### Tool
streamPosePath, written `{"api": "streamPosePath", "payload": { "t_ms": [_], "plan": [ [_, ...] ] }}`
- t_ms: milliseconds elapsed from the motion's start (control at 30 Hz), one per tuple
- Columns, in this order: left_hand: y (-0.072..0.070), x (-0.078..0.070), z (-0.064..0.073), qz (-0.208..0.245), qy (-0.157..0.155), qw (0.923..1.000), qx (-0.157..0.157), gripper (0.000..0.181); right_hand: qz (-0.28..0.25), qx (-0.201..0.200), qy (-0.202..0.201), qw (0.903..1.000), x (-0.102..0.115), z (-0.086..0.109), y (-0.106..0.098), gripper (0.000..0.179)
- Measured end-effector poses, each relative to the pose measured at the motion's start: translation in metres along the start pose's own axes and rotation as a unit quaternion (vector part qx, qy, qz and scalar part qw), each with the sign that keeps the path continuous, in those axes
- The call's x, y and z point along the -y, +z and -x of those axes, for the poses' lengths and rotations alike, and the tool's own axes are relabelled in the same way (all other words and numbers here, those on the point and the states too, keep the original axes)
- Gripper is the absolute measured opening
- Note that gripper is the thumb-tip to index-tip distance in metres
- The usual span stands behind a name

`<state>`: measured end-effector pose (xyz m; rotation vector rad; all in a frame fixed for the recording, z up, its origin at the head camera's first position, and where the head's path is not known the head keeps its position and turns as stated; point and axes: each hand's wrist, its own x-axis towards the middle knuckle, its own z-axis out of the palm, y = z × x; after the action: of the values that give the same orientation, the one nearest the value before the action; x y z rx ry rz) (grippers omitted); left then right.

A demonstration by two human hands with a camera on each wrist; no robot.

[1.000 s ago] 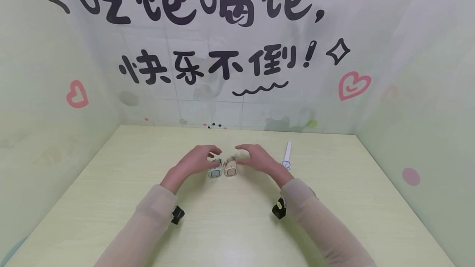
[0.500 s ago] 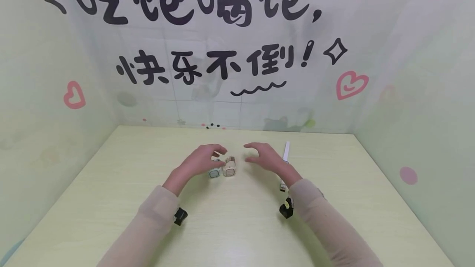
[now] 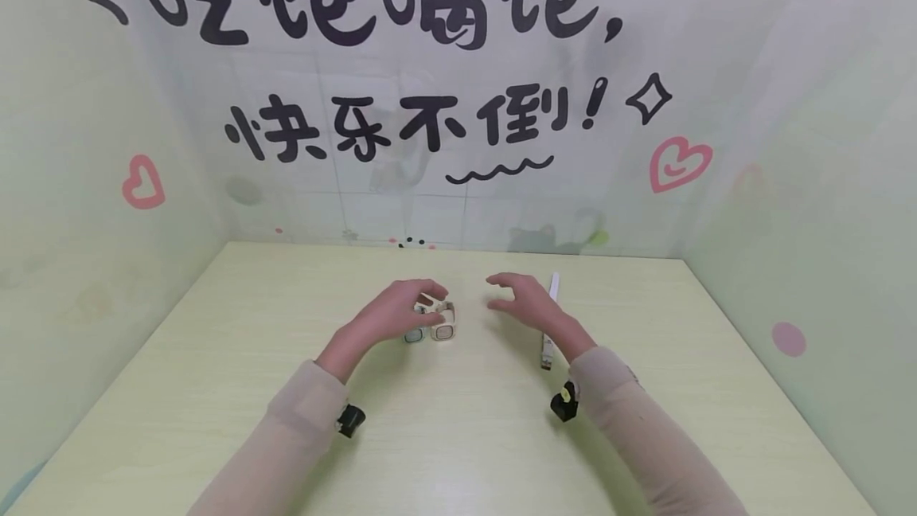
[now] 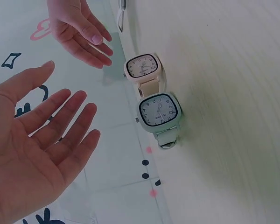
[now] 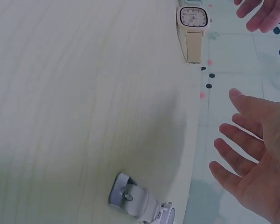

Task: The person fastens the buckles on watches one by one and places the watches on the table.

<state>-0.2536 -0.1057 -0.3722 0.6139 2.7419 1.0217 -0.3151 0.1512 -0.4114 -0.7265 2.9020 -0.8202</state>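
Two square-faced wristwatches stand side by side on the table: a mint-green watch (image 4: 158, 111) and a beige watch (image 4: 143, 66). In the head view my left hand (image 3: 394, 310) hovers over them, fingers loosely bent, partly covering both; the left wrist view shows its palm with nothing in it. A third, white watch (image 5: 142, 205) lies stretched out to the right, its buckle end towards me. My right hand (image 3: 528, 302) is in the air just left of that white watch, its forearm hiding the dial in the head view. No watch touches its spread fingers.
The pale wooden table (image 3: 444, 436) ends at a back wall (image 3: 358, 213) printed with large dark characters. Light side walls enclose it left and right. A small black camera sits under each wrist, such as the right camera (image 3: 564, 403).
My right hand has drawn away rightward from the beige watch towards the white one. My left hand has shifted slightly right, now covering more of the mint-green and beige watches. The watches stay put.
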Motion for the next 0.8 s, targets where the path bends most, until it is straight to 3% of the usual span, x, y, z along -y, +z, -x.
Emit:
{"api": "streamPosePath", "payload": {
  "t_ms": [467,800],
  "plan": [
    [0.001,0.000,0.002,0.005,0.008,0.9999,0.004,0.041,-0.009,-0.022,0.037,0.9990,-0.021,0.012,-0.010,0.045],
    [-0.001,0.000,0.002,0.009,0.012,0.9998,0.009,0.042,-0.026,-0.069,0.105,0.9917,-0.032,0.018,-0.020,0.043]
  ]
}}
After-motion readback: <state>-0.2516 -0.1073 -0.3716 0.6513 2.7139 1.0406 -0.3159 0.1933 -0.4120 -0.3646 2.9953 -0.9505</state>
